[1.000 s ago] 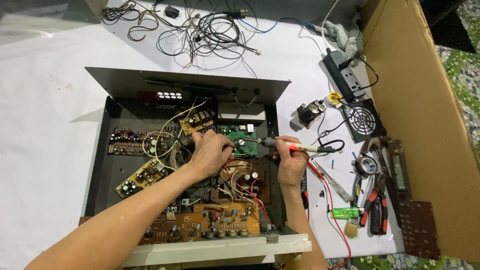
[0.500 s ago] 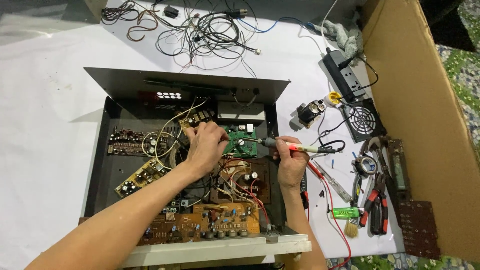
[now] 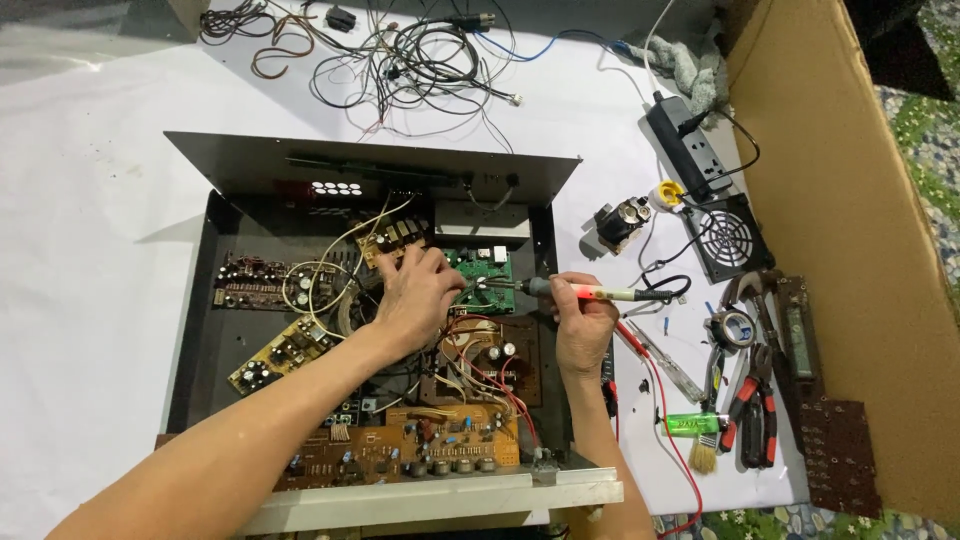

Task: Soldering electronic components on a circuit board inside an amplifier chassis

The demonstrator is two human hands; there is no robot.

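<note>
An opened black amplifier chassis (image 3: 195,330) lies on the white table, with several circuit boards inside. My left hand (image 3: 415,295) rests inside it, fingers on the wires beside a small green circuit board (image 3: 485,268). My right hand (image 3: 583,325) grips a soldering iron (image 3: 600,293) with a red and white handle. Its metal tip points left and touches the green board near my left fingertips. A long brown board (image 3: 400,455) runs along the chassis front.
A tangle of cables (image 3: 400,50) lies at the back. Right of the chassis are a black power strip (image 3: 685,145), a small fan (image 3: 735,240), red-handled pliers (image 3: 755,410), a brush (image 3: 705,450) and a screwdriver (image 3: 665,360). A cardboard wall (image 3: 850,230) stands at the right.
My left hand has shifted slightly over the wires beside the green board. The right hand and soldering iron have stayed almost still.
</note>
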